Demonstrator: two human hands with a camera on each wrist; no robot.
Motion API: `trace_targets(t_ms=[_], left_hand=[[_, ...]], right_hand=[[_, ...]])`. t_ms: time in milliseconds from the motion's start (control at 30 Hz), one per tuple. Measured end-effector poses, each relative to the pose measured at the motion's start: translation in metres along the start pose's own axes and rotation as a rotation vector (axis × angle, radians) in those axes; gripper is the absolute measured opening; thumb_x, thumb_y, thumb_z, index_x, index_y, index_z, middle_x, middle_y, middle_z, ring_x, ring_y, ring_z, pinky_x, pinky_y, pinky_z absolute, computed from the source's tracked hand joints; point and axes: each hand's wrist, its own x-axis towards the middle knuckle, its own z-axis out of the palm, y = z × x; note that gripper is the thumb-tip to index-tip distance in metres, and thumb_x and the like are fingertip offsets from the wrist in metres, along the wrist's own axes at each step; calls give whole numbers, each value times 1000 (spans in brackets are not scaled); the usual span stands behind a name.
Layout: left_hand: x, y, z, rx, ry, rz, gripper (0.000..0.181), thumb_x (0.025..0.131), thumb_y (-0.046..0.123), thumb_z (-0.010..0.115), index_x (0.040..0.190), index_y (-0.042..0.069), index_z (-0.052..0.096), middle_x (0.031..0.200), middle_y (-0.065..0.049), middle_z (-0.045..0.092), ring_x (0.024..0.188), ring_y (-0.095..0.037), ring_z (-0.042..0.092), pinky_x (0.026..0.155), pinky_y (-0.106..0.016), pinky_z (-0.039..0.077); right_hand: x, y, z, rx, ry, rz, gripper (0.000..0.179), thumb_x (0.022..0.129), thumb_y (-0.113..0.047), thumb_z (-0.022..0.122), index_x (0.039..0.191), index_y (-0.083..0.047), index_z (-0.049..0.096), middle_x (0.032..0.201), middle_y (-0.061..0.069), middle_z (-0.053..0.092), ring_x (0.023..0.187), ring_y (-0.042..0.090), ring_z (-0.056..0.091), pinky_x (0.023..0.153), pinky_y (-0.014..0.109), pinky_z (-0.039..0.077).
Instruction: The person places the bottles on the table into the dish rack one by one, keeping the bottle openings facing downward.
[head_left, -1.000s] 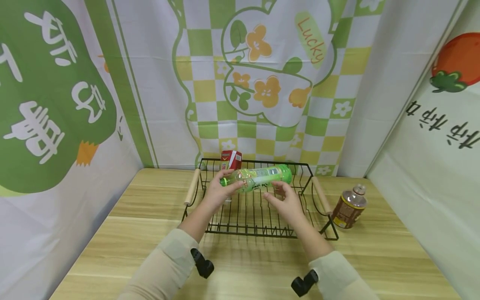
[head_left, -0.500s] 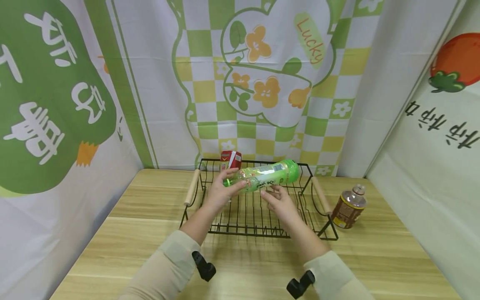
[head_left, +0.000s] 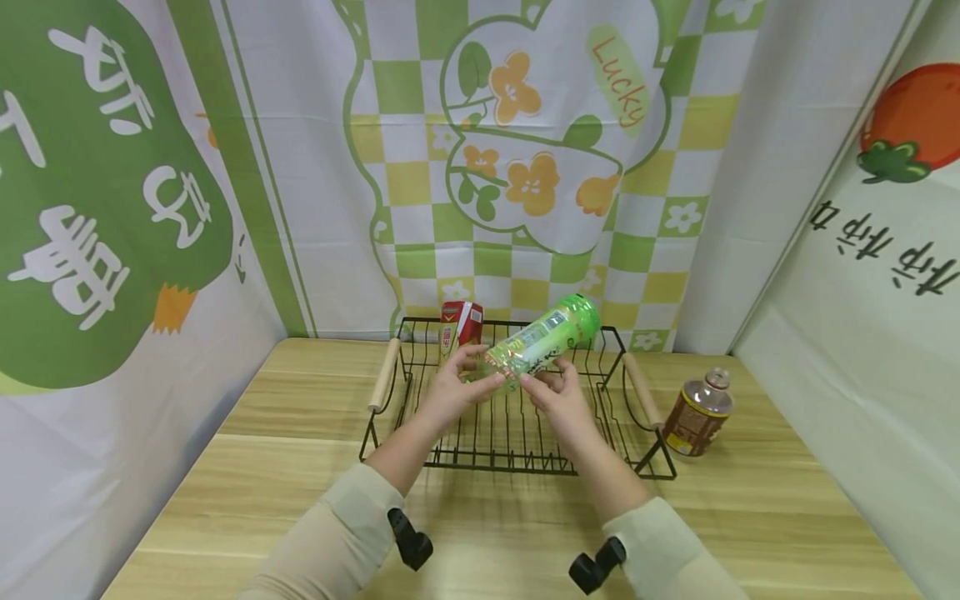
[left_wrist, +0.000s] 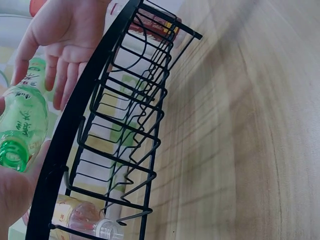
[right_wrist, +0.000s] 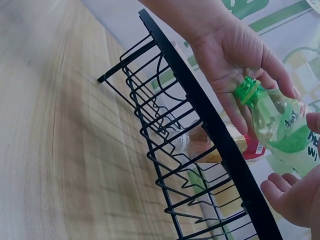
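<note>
My left hand [head_left: 453,392] grips a green-tinted plastic drink bottle [head_left: 543,337] by its neck end, with the thumb along the near side. The bottle is held tilted over a black wire dish rack [head_left: 517,463], its bright green base up and to the right. In the left wrist view its green mouth [left_wrist: 14,154] shows no cap. My right hand [head_left: 562,404] is beside the bottle's lower side, its thumb tip near the left thumb. In the left wrist view the right palm faces the camera and the fingers [left_wrist: 62,82] are loosely extended.
A red carton [head_left: 459,327] stands at the rack's back left. Beside it in the rack is a clear bottle [left_wrist: 82,218], hidden behind my left hand in the head view. A brown-labelled bottle [head_left: 697,417] stands on the wooden table [head_left: 757,500], right of the rack's wooden handle [head_left: 643,392].
The green bottle has tilted from nearly level to slanted, its base rising up and to the right. My right hand has shifted left, closer to my left hand.
</note>
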Motion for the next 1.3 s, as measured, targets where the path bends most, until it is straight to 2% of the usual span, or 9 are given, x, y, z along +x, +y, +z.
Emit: trace_targets(t_ms=[233, 533, 600, 733, 900, 1167, 1300], left_hand=[[-2, -1, 5, 18, -62, -33, 64, 86, 21, 76, 142, 21, 46, 133, -18, 46, 118, -34, 55, 87, -40, 57], [-4, 0, 6, 62, -73, -22, 65, 86, 24, 75, 143, 19, 44, 129, -20, 49, 116, -34, 56, 79, -38, 58], [-4, 0, 5, 70, -82, -26, 67, 87, 25, 75, 144, 18, 42, 130, -19, 49, 119, -35, 55, 82, -39, 58], [-5, 0, -1, 108, -89, -30, 70, 91, 32, 70, 149, 15, 36, 136, -20, 48, 128, -39, 51, 95, -47, 53], [-4, -1, -24, 154, -18, -25, 69, 95, 35, 63, 152, 11, 31, 145, -21, 44, 134, -40, 44, 107, -54, 43], [0, -3, -75, 251, 130, 3, 62, 98, 29, 59, 150, 8, 33, 151, -22, 37, 141, -40, 33, 114, -56, 33], [1, -7, -97, 337, 206, -5, 62, 98, 29, 57, 150, 6, 33, 154, -21, 34, 143, -40, 31, 116, -56, 30]], right_hand=[[2, -4, 2, 21, 4, 13, 95, 94, -26, 65, 156, -9, -4, 151, 27, 34, 137, 39, 42, 116, 50, 34], [6, -6, 5, 36, 12, 17, 98, 92, -23, 67, 157, -15, -6, 153, 27, 28, 129, 39, 48, 111, 49, 41], [7, -7, 5, 38, 12, 24, 99, 92, -22, 68, 157, -16, -6, 154, 26, 26, 129, 38, 48, 111, 49, 41], [10, -8, 6, 34, 15, 28, 99, 91, -21, 69, 157, -17, -4, 154, 25, 26, 131, 38, 46, 110, 47, 42], [13, -10, 4, 27, 24, 24, 97, 90, -19, 69, 157, -18, -1, 153, 24, 29, 131, 38, 45, 110, 50, 41], [19, -10, 0, -43, 28, 36, 95, 91, -20, 69, 157, -23, 2, 151, 21, 33, 125, 35, 48, 106, 47, 43], [22, -10, -1, -63, 34, 32, 95, 91, -19, 68, 157, -24, 1, 151, 22, 33, 126, 35, 46, 107, 49, 42]])
